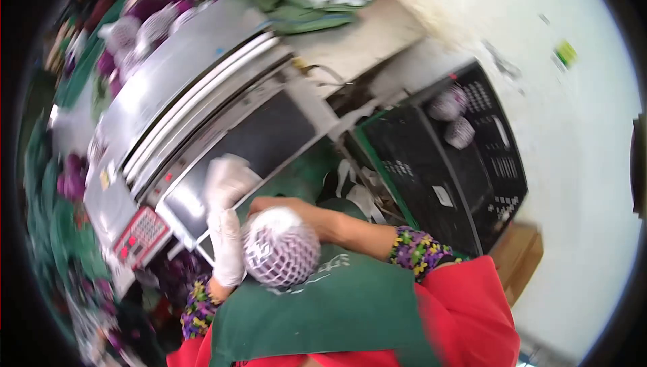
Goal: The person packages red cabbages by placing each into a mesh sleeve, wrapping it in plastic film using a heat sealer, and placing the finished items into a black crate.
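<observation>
A round purple fruit in a white foam net [280, 247] sits in front of my green apron [337, 306]. My left hand [228, 249], in a white glove, grips its left side. My right hand [228, 178], also gloved and blurred by motion, is just above it, over the dark belt [269, 134] of a steel machine; whether it holds anything cannot be told. My right forearm crosses behind the fruit, with a flowered sleeve [418, 251] near the elbow.
The steel machine [182, 77] has a red keypad [141, 232] at its near left. A black plastic crate [465, 178] at the right holds two netted fruits [453, 116]. More purple fruits, some netted, lie at the far left [141, 23]. A cardboard box [519, 259] stands by the crate.
</observation>
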Demonstrator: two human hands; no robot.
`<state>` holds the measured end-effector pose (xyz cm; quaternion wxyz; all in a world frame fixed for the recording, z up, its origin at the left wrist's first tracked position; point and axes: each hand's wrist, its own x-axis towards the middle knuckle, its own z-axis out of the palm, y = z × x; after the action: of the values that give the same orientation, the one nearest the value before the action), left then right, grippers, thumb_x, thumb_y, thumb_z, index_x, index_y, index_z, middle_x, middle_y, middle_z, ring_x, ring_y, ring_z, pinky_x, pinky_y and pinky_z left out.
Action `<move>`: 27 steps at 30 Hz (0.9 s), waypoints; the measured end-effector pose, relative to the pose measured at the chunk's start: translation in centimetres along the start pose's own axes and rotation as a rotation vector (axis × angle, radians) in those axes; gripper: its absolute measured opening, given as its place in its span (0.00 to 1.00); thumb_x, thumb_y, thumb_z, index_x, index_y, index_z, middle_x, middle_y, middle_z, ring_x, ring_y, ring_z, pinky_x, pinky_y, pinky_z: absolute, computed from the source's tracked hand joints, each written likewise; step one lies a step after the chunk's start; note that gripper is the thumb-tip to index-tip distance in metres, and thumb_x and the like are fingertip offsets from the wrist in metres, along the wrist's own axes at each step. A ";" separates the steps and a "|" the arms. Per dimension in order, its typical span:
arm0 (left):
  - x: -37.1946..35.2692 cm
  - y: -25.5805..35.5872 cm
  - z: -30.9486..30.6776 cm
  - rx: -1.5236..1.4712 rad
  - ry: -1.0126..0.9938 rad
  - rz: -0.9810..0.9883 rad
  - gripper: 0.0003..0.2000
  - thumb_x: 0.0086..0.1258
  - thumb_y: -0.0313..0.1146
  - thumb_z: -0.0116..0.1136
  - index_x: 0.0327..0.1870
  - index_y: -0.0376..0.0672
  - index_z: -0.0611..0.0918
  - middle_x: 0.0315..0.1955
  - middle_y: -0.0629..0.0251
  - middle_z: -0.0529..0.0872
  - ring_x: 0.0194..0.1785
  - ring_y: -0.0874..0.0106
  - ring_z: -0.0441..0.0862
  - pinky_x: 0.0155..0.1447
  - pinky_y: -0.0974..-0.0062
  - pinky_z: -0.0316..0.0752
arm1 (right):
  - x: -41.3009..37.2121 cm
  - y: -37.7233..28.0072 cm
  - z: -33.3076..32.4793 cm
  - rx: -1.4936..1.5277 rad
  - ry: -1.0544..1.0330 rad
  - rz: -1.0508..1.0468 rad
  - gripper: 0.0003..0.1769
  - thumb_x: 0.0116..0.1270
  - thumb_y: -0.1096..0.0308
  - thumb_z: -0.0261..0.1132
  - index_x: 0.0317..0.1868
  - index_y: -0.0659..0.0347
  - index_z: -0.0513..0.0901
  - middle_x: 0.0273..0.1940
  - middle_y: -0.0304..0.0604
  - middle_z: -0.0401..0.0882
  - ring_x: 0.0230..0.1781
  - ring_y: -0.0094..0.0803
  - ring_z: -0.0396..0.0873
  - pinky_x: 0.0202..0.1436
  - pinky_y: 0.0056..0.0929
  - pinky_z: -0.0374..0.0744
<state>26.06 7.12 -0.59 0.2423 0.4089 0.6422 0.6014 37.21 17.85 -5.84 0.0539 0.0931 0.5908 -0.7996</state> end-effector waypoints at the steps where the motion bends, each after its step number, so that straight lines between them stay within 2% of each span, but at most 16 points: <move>1: -0.4 -0.5 0.5 -0.324 -0.131 -0.293 0.28 0.77 0.56 0.34 0.49 0.36 0.76 0.46 0.50 0.81 0.56 0.59 0.75 0.67 0.61 0.64 | 0.0 2.1 -0.7 0.128 -0.019 -0.057 0.13 0.72 0.66 0.56 0.54 0.59 0.74 0.49 0.38 0.77 0.52 0.26 0.74 0.56 0.27 0.73; 2: -0.6 -0.9 1.1 -0.623 -0.271 -0.604 0.30 0.76 0.58 0.34 0.48 0.36 0.76 0.44 0.50 0.81 0.56 0.59 0.76 0.67 0.61 0.66 | -0.4 4.0 -1.8 0.250 -0.045 -0.122 0.16 0.73 0.65 0.55 0.58 0.58 0.72 0.52 0.38 0.75 0.54 0.27 0.73 0.58 0.28 0.72; 4: 0.4 -0.9 2.7 -0.805 -0.172 -0.834 0.31 0.75 0.61 0.34 0.46 0.37 0.77 0.42 0.53 0.84 0.53 0.59 0.79 0.61 0.60 0.74 | -4.7 0.6 -3.2 0.443 0.459 0.208 0.26 0.71 0.58 0.58 0.65 0.57 0.65 0.58 0.43 0.71 0.55 0.31 0.72 0.59 0.32 0.72; 8: 3.7 -0.2 13.5 -0.623 -0.238 -0.688 0.31 0.74 0.61 0.35 0.63 0.42 0.69 0.56 0.58 0.76 0.62 0.64 0.73 0.68 0.63 0.66 | -13.3 0.3 -8.2 -0.130 0.608 -0.363 0.41 0.65 0.50 0.64 0.70 0.62 0.57 0.64 0.49 0.65 0.64 0.34 0.65 0.65 0.34 0.68; 10: 6.5 2.5 20.2 -0.654 -0.557 -0.857 0.32 0.74 0.56 0.43 0.68 0.38 0.65 0.63 0.59 0.71 0.66 0.66 0.68 0.73 0.65 0.58 | -19.4 1.2 -13.0 0.326 0.699 -0.345 0.40 0.64 0.51 0.65 0.69 0.63 0.60 0.61 0.47 0.69 0.63 0.33 0.68 0.65 0.32 0.69; 12: 6.6 2.5 22.0 -0.494 -0.822 -0.475 0.29 0.74 0.51 0.48 0.65 0.35 0.67 0.58 0.58 0.77 0.63 0.67 0.73 0.70 0.66 0.63 | -26.3 0.5 -16.6 0.592 0.941 -0.372 0.38 0.61 0.52 0.65 0.67 0.61 0.63 0.59 0.46 0.72 0.56 0.35 0.76 0.60 0.34 0.77; 13: 7.7 1.4 22.5 -0.511 -0.870 -0.572 0.24 0.75 0.45 0.49 0.62 0.34 0.70 0.50 0.56 0.82 0.58 0.66 0.78 0.65 0.68 0.68 | -29.9 1.2 -18.4 0.508 1.092 -0.388 0.36 0.68 0.46 0.57 0.67 0.61 0.62 0.61 0.46 0.71 0.60 0.35 0.74 0.64 0.38 0.74; 16: 9.0 -1.6 22.8 -0.492 -0.663 -0.677 0.19 0.77 0.39 0.46 0.59 0.34 0.73 0.42 0.60 0.85 0.50 0.71 0.81 0.60 0.72 0.73 | -37.1 7.6 -26.8 0.341 1.650 -0.180 0.30 0.68 0.51 0.58 0.63 0.62 0.67 0.53 0.45 0.76 0.50 0.31 0.79 0.54 0.36 0.80; 19: 9.3 -2.8 20.5 -0.413 -0.510 -0.735 0.18 0.78 0.40 0.45 0.59 0.35 0.73 0.41 0.61 0.85 0.49 0.71 0.81 0.59 0.72 0.73 | -40.2 17.1 -34.6 0.632 1.688 -0.180 0.23 0.65 0.57 0.62 0.56 0.59 0.77 0.47 0.44 0.80 0.45 0.36 0.80 0.51 0.38 0.79; 20: 9.1 -2.8 19.0 -0.386 -0.448 -0.792 0.18 0.78 0.40 0.44 0.58 0.35 0.74 0.41 0.61 0.84 0.49 0.71 0.81 0.59 0.71 0.73 | -38.8 14.7 -34.6 -0.151 1.769 0.273 0.17 0.63 0.61 0.63 0.50 0.58 0.81 0.46 0.43 0.82 0.44 0.33 0.80 0.50 0.36 0.79; 21: 9.1 -3.0 17.3 -0.355 -0.427 -0.762 0.17 0.78 0.40 0.44 0.58 0.36 0.74 0.44 0.62 0.84 0.51 0.72 0.81 0.60 0.71 0.73 | -38.8 15.3 -36.5 -0.727 1.532 0.309 0.18 0.60 0.58 0.64 0.44 0.63 0.84 0.43 0.44 0.83 0.38 0.33 0.81 0.44 0.38 0.79; 22: 9.0 -3.3 15.4 -0.387 -0.376 -0.735 0.17 0.78 0.39 0.46 0.58 0.37 0.74 0.44 0.62 0.83 0.51 0.73 0.80 0.61 0.72 0.73 | -38.9 17.1 -38.0 -0.484 1.590 0.059 0.19 0.61 0.56 0.63 0.45 0.61 0.84 0.43 0.42 0.83 0.36 0.36 0.82 0.44 0.38 0.79; 23: 8.8 -3.7 13.5 -0.353 -0.272 -0.719 0.16 0.77 0.38 0.47 0.58 0.37 0.74 0.44 0.62 0.83 0.51 0.73 0.80 0.61 0.72 0.73 | -44.1 25.0 -44.2 0.300 1.545 -0.236 0.18 0.65 0.57 0.59 0.47 0.60 0.84 0.46 0.41 0.82 0.39 0.36 0.81 0.45 0.39 0.80; 24: 8.5 -3.9 11.3 -0.319 -0.197 -0.710 0.16 0.77 0.38 0.48 0.58 0.37 0.75 0.44 0.63 0.83 0.51 0.73 0.80 0.61 0.73 0.73 | -42.9 20.9 -43.3 0.373 1.868 -0.019 0.21 0.66 0.55 0.57 0.52 0.60 0.81 0.48 0.43 0.81 0.44 0.37 0.81 0.46 0.41 0.81; 25: 8.7 -3.9 9.3 -0.300 -0.096 -0.688 0.16 0.77 0.37 0.49 0.57 0.37 0.75 0.44 0.63 0.83 0.51 0.74 0.80 0.61 0.73 0.72 | -41.0 18.3 -45.2 0.357 1.758 -0.024 0.21 0.66 0.55 0.57 0.52 0.60 0.81 0.48 0.43 0.81 0.44 0.37 0.81 0.46 0.41 0.81; 27: 8.2 -5.4 5.2 -0.231 0.029 -0.591 0.15 0.75 0.35 0.51 0.57 0.37 0.75 0.45 0.64 0.83 0.51 0.75 0.79 0.60 0.74 0.72 | -38.7 16.3 -48.3 -0.451 2.056 0.673 0.24 0.70 0.55 0.52 0.58 0.62 0.76 0.53 0.51 0.79 0.53 0.44 0.77 0.58 0.39 0.75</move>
<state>24.42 17.12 -5.17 0.4423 0.1659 0.6638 0.5798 82.31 58.22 -26.61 -0.2324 0.8573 0.4307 -0.1597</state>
